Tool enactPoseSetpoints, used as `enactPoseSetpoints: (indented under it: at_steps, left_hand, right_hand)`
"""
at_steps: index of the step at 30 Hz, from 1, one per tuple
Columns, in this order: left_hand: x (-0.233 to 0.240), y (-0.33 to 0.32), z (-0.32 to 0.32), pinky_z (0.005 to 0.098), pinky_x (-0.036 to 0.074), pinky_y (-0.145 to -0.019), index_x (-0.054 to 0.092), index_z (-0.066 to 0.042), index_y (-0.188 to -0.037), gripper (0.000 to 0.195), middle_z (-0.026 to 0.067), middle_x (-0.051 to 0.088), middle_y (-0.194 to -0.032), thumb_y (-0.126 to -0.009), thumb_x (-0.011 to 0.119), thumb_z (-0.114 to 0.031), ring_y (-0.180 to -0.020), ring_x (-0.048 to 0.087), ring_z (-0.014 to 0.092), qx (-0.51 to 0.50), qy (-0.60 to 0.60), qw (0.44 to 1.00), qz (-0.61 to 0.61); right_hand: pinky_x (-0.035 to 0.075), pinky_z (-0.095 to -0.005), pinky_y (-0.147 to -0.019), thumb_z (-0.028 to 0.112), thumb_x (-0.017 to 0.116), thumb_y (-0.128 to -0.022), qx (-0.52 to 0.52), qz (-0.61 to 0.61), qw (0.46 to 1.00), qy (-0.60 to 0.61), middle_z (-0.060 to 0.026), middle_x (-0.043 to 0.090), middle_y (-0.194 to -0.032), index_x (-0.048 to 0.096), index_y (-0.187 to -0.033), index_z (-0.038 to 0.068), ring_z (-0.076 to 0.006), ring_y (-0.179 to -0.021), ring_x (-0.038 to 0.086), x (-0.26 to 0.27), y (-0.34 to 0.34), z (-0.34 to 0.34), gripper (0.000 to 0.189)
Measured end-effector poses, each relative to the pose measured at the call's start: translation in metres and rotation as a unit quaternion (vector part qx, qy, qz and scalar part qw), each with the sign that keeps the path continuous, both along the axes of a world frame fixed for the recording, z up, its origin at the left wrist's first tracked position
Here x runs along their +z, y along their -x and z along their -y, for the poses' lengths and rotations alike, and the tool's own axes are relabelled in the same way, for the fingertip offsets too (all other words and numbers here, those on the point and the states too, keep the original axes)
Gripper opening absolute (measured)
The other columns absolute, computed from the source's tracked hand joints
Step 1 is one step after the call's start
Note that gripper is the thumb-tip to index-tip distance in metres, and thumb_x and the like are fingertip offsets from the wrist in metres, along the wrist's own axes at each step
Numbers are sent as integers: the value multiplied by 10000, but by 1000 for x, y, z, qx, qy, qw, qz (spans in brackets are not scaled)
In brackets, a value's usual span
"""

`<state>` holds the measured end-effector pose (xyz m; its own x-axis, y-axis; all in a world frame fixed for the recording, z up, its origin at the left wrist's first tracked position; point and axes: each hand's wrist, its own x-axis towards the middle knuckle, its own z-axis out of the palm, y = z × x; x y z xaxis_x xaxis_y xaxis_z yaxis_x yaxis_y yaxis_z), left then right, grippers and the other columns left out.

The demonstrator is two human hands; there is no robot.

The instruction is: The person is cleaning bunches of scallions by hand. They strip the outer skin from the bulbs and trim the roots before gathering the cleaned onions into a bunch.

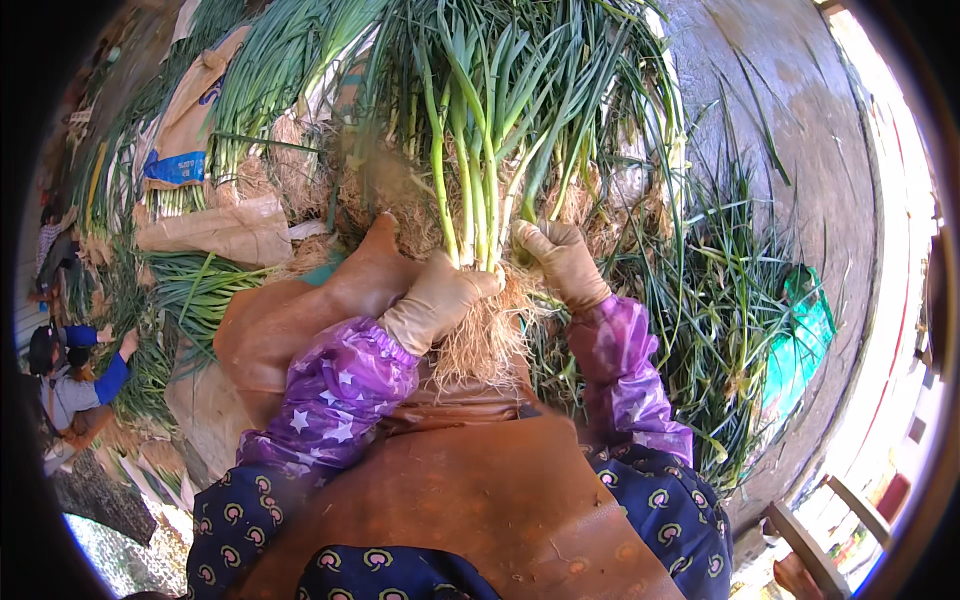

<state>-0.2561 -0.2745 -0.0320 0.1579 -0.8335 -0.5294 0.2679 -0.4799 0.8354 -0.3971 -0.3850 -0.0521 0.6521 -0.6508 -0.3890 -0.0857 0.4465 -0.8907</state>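
Observation:
My left hand (450, 296), in a tan rubber glove, is closed around the lower stems of several green onions (474, 187). Their pale, stringy roots (487, 337) hang below my fist, over the brown apron (450, 495). Just to the right, my gloved right hand (559, 259) has its thumb and fingers pinched together beside the stems, at the base of a green leaf or stalk. Purple star-printed sleeve covers reach up to both gloves. Beyond my hands lies a dense heap of more green onions (570, 82) with their roots towards me.
Loose leaves and stalks (720, 315) are piled on the right by a green plastic bag (802, 345), on grey concrete (817, 187). Bundled green onions (277, 82) and brown sacking (225, 229) lie at left. Another person (71, 382) works at far left. A wooden frame (810, 547) stands lower right.

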Motion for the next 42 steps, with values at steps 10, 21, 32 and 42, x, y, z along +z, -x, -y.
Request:
enactPoseSetpoints:
  at_steps: [10, 21, 32, 42]
  left_hand:
    - [2, -7, 0, 248, 466, -671, 548, 27, -1006, 292, 42, 589, -906, -722, 600, -19, -779, 547, 115, -11, -61, 997, 42]
    - [16, -7, 4, 266, 494, -694, 566, 51, -990, 273, 94, 618, -886, -723, 568, -2, -782, 594, 161, 80, -37, 993, -82]
    - [14, -24, -5, 337, 536, -683, 491, 42, -1060, 335, 159, 583, -902, -740, 514, -52, -756, 609, 232, 127, 6, 897, -424]
    - [19, -11, 3, 239, 497, -665, 550, 23, -1025, 305, 68, 611, -856, -722, 586, -2, -757, 598, 152, 116, 4, 981, -152]
  right_hand:
    - [434, -222, -452, 227, 456, -881, 131, 485, 845, -186, -77, 576, -766, 530, -1038, 20, -89, -527, 510, 5, 90, -28, 270]
    - [493, -289, -702, 180, 581, -807, -64, -599, 738, 305, -186, 463, -1110, 360, -1225, 35, -224, -901, 538, -15, 209, 2, 495]
    - [447, -215, -626, 314, 617, -806, 47, 62, 993, -83, -47, 596, -862, 532, -1045, 38, -117, -716, 550, -9, 2, -9, 375]
    - [503, -384, -713, 249, 651, -751, 230, -726, 616, 201, -169, 581, -1021, 557, -1035, 41, -267, -903, 600, -36, 208, 31, 365]
